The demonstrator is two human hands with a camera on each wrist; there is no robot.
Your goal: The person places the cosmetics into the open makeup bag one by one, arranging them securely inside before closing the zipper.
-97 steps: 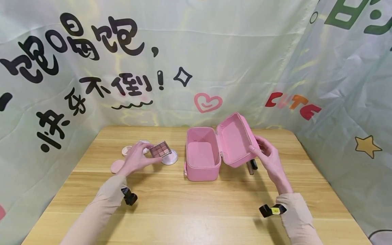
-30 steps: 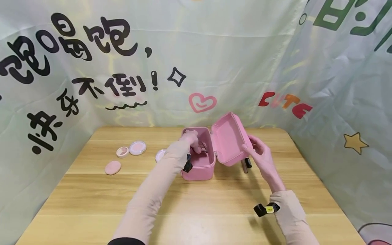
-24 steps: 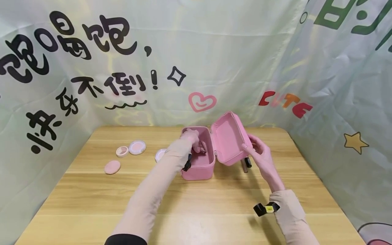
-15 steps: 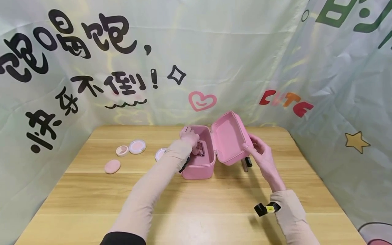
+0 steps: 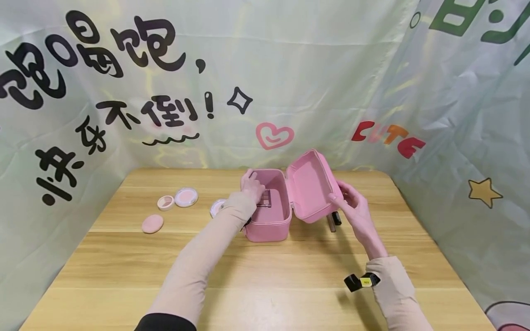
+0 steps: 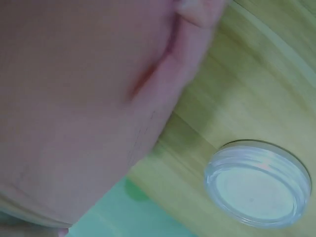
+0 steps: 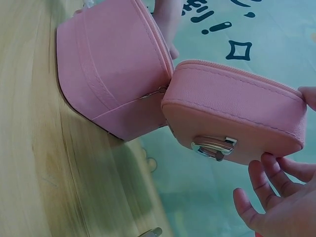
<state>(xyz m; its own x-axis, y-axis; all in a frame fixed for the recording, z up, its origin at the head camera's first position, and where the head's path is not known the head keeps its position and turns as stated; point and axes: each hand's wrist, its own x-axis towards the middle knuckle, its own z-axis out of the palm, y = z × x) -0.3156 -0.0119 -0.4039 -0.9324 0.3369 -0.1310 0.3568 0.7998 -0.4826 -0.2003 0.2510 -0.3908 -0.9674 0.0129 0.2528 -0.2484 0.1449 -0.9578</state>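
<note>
A pink cosmetic case [image 5: 267, 232] stands with its lid [image 5: 310, 186] swung to the right. Inside it, on the floor, lies an eyeshadow palette [image 5: 264, 198], partly covered by my left hand [image 5: 251, 186]. That hand is over the case's left rim, holding nothing, its fingers loosely bent. My right hand [image 5: 357, 209] holds the lid at its outer edge, thumb on the inner side and fingers behind; in the right wrist view fingertips [image 7: 269, 160] touch the lid's outside near a metal buckle [image 7: 215, 147].
Left of the case lie a round clear-lidded compact [image 5: 217, 208], another compact [image 5: 186, 197], a small round pot [image 5: 165, 202] and a pink puff [image 5: 152, 224]. Under the lid, a brown tube [image 5: 331, 223] and a black-capped piece [image 5: 337, 218] lie on the wooden table [image 5: 281, 285].
My left hand carried the palette from the left into the case, let go of it, and has drawn back to the left rim. The right hand has kept hold of the lid.
</note>
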